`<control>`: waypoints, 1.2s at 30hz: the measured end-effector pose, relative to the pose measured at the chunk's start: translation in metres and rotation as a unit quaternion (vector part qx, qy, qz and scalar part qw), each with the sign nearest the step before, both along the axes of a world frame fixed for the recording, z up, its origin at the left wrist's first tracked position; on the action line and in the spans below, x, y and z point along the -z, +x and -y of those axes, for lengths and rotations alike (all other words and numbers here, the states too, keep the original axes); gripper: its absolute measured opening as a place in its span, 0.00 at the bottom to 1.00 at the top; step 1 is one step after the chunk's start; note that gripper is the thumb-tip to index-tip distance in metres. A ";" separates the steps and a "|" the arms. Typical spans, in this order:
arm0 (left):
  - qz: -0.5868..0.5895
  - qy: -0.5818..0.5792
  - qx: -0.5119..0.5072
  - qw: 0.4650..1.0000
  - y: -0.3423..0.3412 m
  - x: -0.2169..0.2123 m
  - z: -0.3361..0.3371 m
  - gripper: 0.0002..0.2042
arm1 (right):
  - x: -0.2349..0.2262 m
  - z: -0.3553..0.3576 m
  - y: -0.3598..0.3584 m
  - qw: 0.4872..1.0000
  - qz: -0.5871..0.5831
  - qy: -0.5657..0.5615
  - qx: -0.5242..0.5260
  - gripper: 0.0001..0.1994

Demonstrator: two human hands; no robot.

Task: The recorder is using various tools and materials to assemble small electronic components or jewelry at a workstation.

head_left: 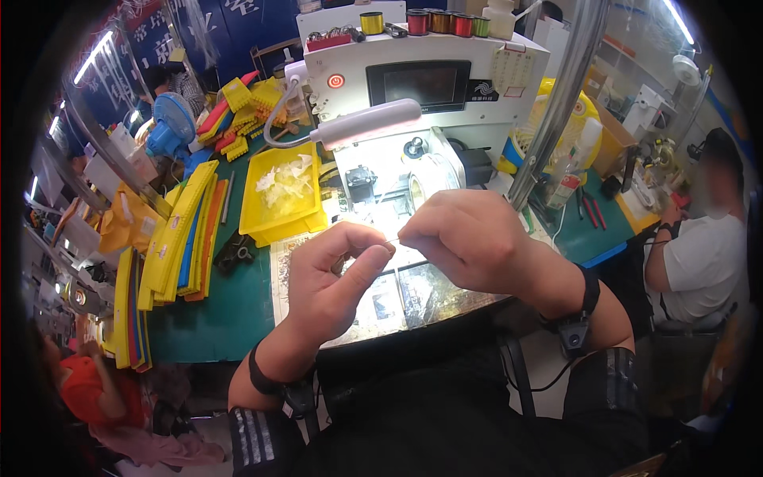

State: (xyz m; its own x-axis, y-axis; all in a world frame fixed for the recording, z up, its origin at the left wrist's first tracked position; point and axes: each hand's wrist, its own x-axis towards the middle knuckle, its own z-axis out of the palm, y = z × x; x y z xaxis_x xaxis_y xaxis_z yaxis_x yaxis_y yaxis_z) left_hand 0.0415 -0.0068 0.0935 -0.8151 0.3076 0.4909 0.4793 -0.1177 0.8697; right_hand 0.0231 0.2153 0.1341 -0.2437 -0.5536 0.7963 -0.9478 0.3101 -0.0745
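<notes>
My left hand [334,278] and my right hand [473,238] meet fingertip to fingertip in front of a white bench machine [342,56]. Between them runs a short thin strand [393,240], perhaps wire or thread; it is too small to tell. The left thumb and forefinger pinch one end, and the right fingertips close on the other. Just behind the hands, under the light of a white lamp [369,125], lies the machine's bright work area with a round part [425,187] and a small dark block [361,179].
A yellow bin [258,219] with pale scraps stands left of the machine. Farther left, yellow, blue and orange strips [179,238] lie stacked on the green table [214,338]. Spools [371,23] sit on top. A metal post [556,103] and red-handled pliers [592,211] are right; a person [699,246] sits beyond.
</notes>
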 end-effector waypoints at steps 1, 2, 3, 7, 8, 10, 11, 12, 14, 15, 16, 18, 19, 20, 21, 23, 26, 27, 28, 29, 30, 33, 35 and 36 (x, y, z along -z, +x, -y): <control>0.001 0.005 0.000 1.000 -0.001 0.002 0.000 0.04 | 0.001 0.000 -0.001 1.000 -0.005 0.012 -0.003 0.12; 0.001 0.011 0.000 1.000 -0.001 0.003 0.000 0.04 | 0.002 0.001 -0.001 1.000 -0.003 0.012 -0.003 0.12; 0.003 0.011 0.000 1.000 -0.001 0.003 0.000 0.04 | 0.002 0.002 0.001 1.000 0.011 0.000 0.014 0.12; -0.207 -0.086 -0.136 0.965 -0.006 0.008 0.003 0.02 | 0.000 -0.003 0.018 0.992 0.052 -0.104 0.053 0.13; -0.281 -0.095 -0.176 0.939 -0.006 0.011 0.004 0.04 | 0.011 -0.007 0.027 0.978 0.163 -0.127 0.037 0.11; -0.318 -0.116 -0.195 0.921 -0.007 0.011 0.002 0.05 | 0.023 0.002 0.039 0.917 0.362 -0.167 -0.001 0.10; -0.356 -0.132 -0.210 0.901 -0.008 0.010 0.000 0.07 | 0.027 0.007 0.043 0.816 0.541 -0.200 -0.035 0.09; -0.356 -0.131 -0.205 0.902 -0.010 0.010 -0.001 0.07 | 0.034 0.017 0.043 0.780 0.574 -0.245 -0.040 0.13; -0.404 -0.143 -0.230 0.874 -0.013 0.013 -0.001 0.08 | 0.040 0.026 0.035 0.725 0.628 -0.270 -0.082 0.14; -0.404 -0.144 -0.229 0.874 -0.014 0.014 -0.001 0.08 | 0.041 0.029 0.033 0.664 0.677 -0.293 -0.124 0.14; -0.420 -0.149 -0.242 0.862 -0.015 0.014 -0.001 0.08 | 0.041 0.031 0.031 0.655 0.679 -0.303 -0.136 0.16; -0.435 -0.154 -0.254 0.850 -0.016 0.016 -0.002 0.09 | 0.043 0.034 0.027 0.645 0.675 -0.326 -0.145 0.15; -0.444 -0.160 -0.262 0.841 -0.017 0.018 -0.002 0.09 | 0.044 0.035 0.025 0.635 0.672 -0.348 -0.155 0.15; -0.454 -0.167 -0.271 0.832 -0.018 0.018 -0.002 0.10 | 0.045 0.036 0.023 0.635 0.672 -0.348 -0.155 0.15; -0.453 -0.168 -0.271 0.832 -0.018 0.018 -0.002 0.10 | 0.046 0.036 0.021 0.624 0.675 -0.355 -0.168 0.14; -0.466 -0.174 -0.280 0.821 -0.020 0.019 -0.003 0.10 | 0.048 0.038 0.019 0.613 0.678 -0.364 -0.179 0.13; -0.470 -0.178 -0.281 0.818 -0.021 0.019 -0.003 0.10 | 0.049 0.039 0.017 0.599 0.674 -0.390 -0.188 0.11; -0.470 -0.179 -0.280 0.818 -0.020 0.019 -0.004 0.10 | 0.051 0.039 0.016 0.587 0.683 -0.387 -0.199 0.09; -0.468 -0.178 -0.279 0.820 -0.020 0.018 -0.004 0.09 | 0.053 0.038 0.015 0.574 0.692 -0.384 -0.210 0.07; -0.466 -0.177 -0.277 0.822 -0.020 0.018 -0.004 0.09 | 0.056 0.036 0.013 0.575 0.691 -0.385 -0.210 0.07; -0.466 -0.176 -0.276 0.822 -0.019 0.018 -0.005 0.09 | 0.058 0.034 0.011 0.551 0.687 -0.400 -0.253 0.07; -0.421 -0.160 -0.259 0.854 -0.018 0.019 -0.003 0.08 | 0.061 0.026 0.014 0.527 0.684 -0.423 -0.275 0.09; -0.389 -0.147 -0.243 0.876 -0.018 0.018 -0.002 0.07 | 0.057 0.020 0.019 0.529 0.685 -0.432 -0.253 0.10; -0.389 -0.147 -0.244 0.876 -0.019 0.018 -0.001 0.07 | 0.050 0.018 0.024 0.663 0.643 -0.355 -0.147 0.10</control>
State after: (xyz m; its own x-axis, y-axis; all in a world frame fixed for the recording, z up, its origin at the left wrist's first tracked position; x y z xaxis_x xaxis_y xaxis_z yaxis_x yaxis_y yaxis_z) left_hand 0.0228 -0.0058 0.0760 -0.3385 0.2226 0.9143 0.8714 0.4407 0.2154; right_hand 0.0467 0.1973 0.0837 -0.9382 -0.3245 0.1204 0.0282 -0.4184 -0.9078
